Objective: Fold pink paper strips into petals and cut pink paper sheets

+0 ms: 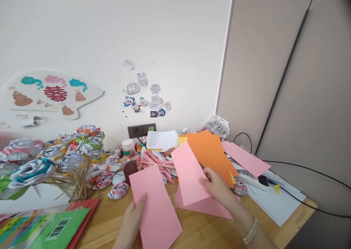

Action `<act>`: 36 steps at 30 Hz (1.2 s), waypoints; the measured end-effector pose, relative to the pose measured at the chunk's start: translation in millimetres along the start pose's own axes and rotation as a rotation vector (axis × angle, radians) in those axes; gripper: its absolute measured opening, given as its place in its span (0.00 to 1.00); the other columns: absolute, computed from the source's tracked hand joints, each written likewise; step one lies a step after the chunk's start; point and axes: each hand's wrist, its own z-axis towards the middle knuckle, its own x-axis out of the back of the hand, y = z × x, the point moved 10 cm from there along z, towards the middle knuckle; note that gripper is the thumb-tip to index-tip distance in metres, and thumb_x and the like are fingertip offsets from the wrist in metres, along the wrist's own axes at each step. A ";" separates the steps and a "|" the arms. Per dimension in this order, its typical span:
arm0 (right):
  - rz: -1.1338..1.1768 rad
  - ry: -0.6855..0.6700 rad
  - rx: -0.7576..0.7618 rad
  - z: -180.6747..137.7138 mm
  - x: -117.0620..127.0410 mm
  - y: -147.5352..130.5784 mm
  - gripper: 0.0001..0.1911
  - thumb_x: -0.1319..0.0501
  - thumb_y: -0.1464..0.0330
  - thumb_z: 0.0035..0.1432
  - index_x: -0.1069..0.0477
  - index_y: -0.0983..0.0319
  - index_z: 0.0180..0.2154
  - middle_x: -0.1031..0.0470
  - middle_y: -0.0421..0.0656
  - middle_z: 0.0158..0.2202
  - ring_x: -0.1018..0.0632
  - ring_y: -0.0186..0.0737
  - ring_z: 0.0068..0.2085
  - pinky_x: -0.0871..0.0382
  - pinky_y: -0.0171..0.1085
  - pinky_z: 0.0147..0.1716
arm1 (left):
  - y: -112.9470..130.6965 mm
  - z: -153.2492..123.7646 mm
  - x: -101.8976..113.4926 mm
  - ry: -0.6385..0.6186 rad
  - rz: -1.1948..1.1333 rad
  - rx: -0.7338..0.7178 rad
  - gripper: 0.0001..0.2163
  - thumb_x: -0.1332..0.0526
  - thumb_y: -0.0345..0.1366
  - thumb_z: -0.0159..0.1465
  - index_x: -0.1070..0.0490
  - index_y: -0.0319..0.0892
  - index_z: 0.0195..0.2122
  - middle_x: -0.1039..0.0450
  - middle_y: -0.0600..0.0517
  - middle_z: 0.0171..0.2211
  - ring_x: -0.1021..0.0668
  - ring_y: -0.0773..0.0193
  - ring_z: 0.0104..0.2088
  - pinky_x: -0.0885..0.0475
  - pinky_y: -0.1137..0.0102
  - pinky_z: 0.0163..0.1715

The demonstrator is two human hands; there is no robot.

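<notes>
My left hand (131, 219) grips a long pink paper strip (155, 205) at its lower left edge, thumb on top. My right hand (218, 188) pinches a second pink sheet (189, 174) by its right edge, lifting it over more pink paper (211, 207) lying on the wooden desk (197, 230). An orange sheet (210, 150) lies just behind the right hand. A bracelet shows on my right wrist.
A bunch of rolled paper flowers on sticks (55, 157) stands at left, beside a red-filled bottle (129, 161). Green and red booklets (59, 227) lie at front left. A white power strip (252, 179) and black cables (307, 168) lie at right; stickers dot the wall.
</notes>
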 end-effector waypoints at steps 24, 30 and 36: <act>0.541 -0.465 -0.012 -49.5 -100.2 -31.4 0.16 0.47 0.63 0.51 0.35 0.65 0.40 0.29 0.46 0.38 0.28 0.41 0.37 0.36 0.38 0.36 | -6.0 -34.9 -63.4 -0.451 -0.080 -0.114 0.17 0.38 0.44 0.49 0.29 0.35 0.34 0.22 0.44 0.31 0.22 0.54 0.34 0.28 0.65 0.34; 0.135 -0.281 -0.051 -41.1 -94.9 -2.9 0.12 0.50 0.66 0.52 0.36 0.64 0.37 0.29 0.47 0.39 0.29 0.42 0.41 0.38 0.37 0.40 | 1.5 -27.0 -57.2 -0.336 0.407 -0.350 0.15 0.50 0.43 0.58 0.32 0.36 0.34 0.25 0.49 0.23 0.25 0.63 0.20 0.32 0.72 0.19; -0.392 -0.198 -0.052 -42.2 -94.1 16.8 0.12 0.52 0.68 0.53 0.37 0.64 0.39 0.30 0.50 0.38 0.30 0.45 0.42 0.40 0.38 0.39 | 34.3 -31.0 -34.8 -0.050 1.167 -0.636 0.10 0.52 0.32 0.58 0.31 0.40 0.28 0.25 0.46 0.28 0.24 0.59 0.30 0.35 0.70 0.28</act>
